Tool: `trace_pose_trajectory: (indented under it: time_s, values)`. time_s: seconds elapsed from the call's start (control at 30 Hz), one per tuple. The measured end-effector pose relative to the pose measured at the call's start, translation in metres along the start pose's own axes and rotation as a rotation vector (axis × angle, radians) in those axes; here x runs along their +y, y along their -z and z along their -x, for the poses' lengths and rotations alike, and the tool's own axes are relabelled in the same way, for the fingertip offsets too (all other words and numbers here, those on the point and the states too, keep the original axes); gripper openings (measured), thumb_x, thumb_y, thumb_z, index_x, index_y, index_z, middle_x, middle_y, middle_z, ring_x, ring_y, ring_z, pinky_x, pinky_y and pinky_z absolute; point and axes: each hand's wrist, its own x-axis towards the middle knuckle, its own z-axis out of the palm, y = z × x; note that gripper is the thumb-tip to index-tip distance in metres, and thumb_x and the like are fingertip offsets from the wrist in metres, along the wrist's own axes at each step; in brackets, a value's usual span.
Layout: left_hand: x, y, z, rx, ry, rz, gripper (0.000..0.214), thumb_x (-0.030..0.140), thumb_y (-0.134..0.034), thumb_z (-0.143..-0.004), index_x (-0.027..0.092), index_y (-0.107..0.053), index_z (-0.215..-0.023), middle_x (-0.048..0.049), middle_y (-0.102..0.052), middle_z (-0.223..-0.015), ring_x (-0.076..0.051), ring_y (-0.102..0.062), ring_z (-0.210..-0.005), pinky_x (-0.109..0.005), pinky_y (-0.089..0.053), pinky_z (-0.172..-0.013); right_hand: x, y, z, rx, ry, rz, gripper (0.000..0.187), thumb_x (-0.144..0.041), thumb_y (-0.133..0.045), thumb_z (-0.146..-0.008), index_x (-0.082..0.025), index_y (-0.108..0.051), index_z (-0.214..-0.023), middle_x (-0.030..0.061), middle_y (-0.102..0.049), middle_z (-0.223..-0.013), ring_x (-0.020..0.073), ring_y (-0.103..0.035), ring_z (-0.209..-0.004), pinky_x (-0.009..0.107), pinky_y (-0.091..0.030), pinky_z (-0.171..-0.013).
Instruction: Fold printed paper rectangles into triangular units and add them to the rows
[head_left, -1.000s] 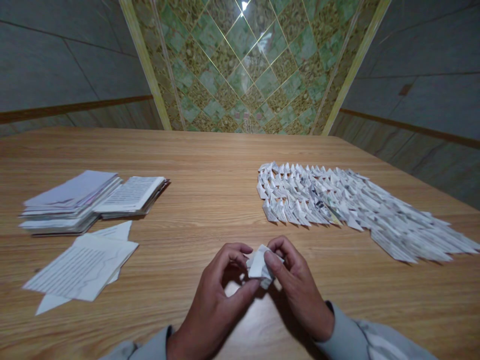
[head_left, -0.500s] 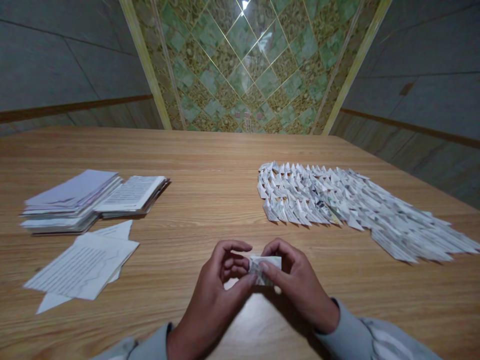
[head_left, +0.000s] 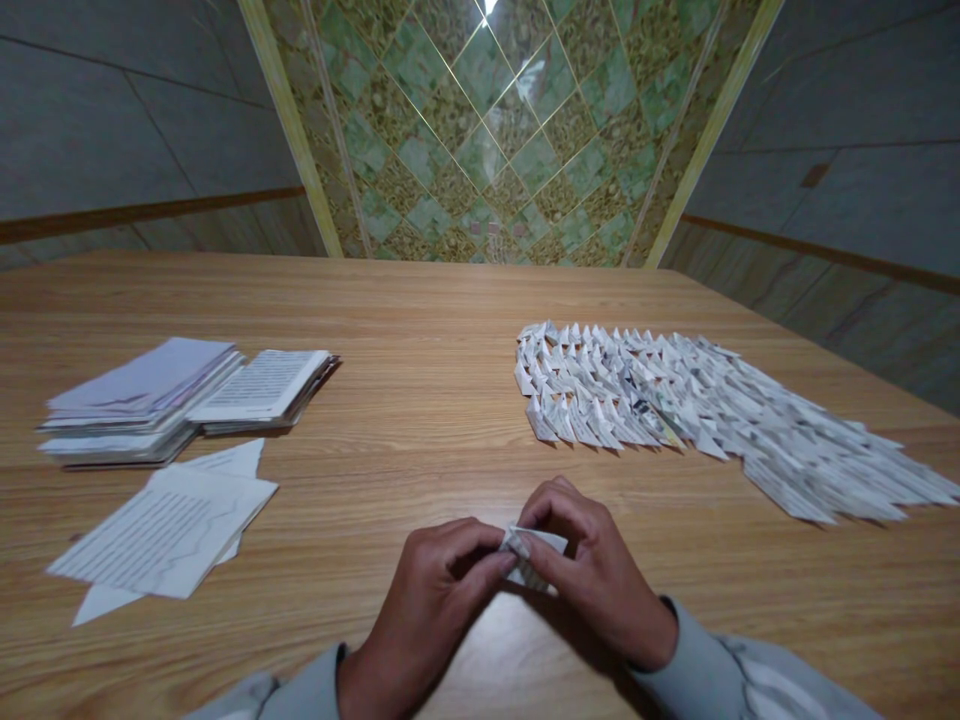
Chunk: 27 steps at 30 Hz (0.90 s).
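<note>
White paper printed with dark marks takes shape between two bare hands: a small folded paper (head_left: 528, 574), held just above the near middle of a wood-grained desk (head_left: 405, 450). The fingers of the left hand (head_left: 442, 580) pinch its left end, thumb against forefinger; those of the right hand (head_left: 600, 570) are clamped on it too, thumb pressed to the near face, the others curled behind and partly hidden. The piece looks well into its folding, though whether any crease remains to be made cannot be told.

Beyond it, to the right, rows of folded pieces (head_left: 652, 400), pointed and closely overlapping, suggest that much of the work is done. What seems left lies across the desk to the left: a few loose sheets (head_left: 165, 535), flat and overlapping, just in front of a taller paper stack (head_left: 142, 400) and a lower printed stack (head_left: 262, 390) touching its side. Grey sleeves (head_left: 690, 640) frame the near edge; a diamond-patterned tiled wall (head_left: 487, 120) rises behind
</note>
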Motion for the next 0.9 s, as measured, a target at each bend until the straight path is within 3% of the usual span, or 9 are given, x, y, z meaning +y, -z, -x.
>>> trace_pose_trajectory:
  time_s: [0.23, 0.33, 0.6, 0.73, 0.9]
  values:
    - [-0.0018, -0.0028, -0.0015, -0.032, 0.077, 0.098, 0.011, 0.022, -0.072, -0.081, 0.02, -0.077, -0.091, -0.0027, -0.076, -0.083, -0.02, -0.068, -0.077, -0.026, -0.049, -0.069, 0.0034, -0.0002, 0.0005, -0.034, -0.133, -0.245, 0.027, -0.041, -0.068, -0.086, -0.018, -0.059, -0.075, 0.0, -0.058, -0.071, 0.015, -0.053, -0.068, 0.027, -0.041, -0.062]
    - [-0.0018, -0.0028, -0.0019, -0.011, 0.108, 0.123, 0.011, 0.027, -0.069, -0.085, 0.019, -0.077, -0.088, -0.0038, -0.076, -0.082, -0.02, -0.068, -0.077, -0.027, -0.049, -0.069, 0.0018, -0.0008, -0.0004, -0.049, -0.168, -0.323, 0.031, -0.046, -0.069, -0.085, -0.018, -0.058, -0.076, -0.001, -0.057, -0.071, 0.014, -0.051, -0.066, 0.026, -0.041, -0.061]
    - [0.0022, 0.0046, -0.0018, 0.011, -0.011, -0.03, 0.017, 0.027, -0.065, -0.09, 0.019, -0.076, -0.081, -0.0032, -0.073, -0.076, -0.017, -0.066, -0.072, -0.025, -0.047, -0.068, -0.0003, 0.0025, -0.0002, -0.041, -0.111, -0.165, 0.02, -0.035, -0.067, -0.085, -0.018, -0.06, -0.078, 0.0001, -0.058, -0.073, 0.0144, -0.052, -0.068, 0.026, -0.041, -0.062]
    - [0.0041, 0.0023, -0.0048, 0.036, 0.126, 0.184, 0.017, 0.025, -0.072, -0.081, 0.018, -0.076, -0.095, -0.006, -0.076, -0.089, -0.021, -0.068, -0.082, -0.028, -0.051, -0.073, 0.0031, 0.0029, 0.0009, 0.011, -0.109, -0.252, 0.021, -0.036, -0.067, -0.087, -0.018, -0.06, -0.079, -0.0002, -0.059, -0.074, 0.0142, -0.054, -0.07, 0.026, -0.043, -0.064]
    - [0.0015, -0.0001, -0.0052, 0.04, 0.25, 0.315, 0.019, 0.03, -0.071, -0.081, 0.013, -0.076, -0.077, -0.0064, -0.074, -0.074, -0.018, -0.064, -0.069, -0.027, -0.049, -0.066, 0.0041, -0.0001, 0.0014, 0.051, -0.123, -0.379, 0.026, -0.04, -0.069, -0.086, -0.018, -0.058, -0.076, -0.0005, -0.058, -0.074, 0.0139, -0.053, -0.069, 0.026, -0.044, -0.064]
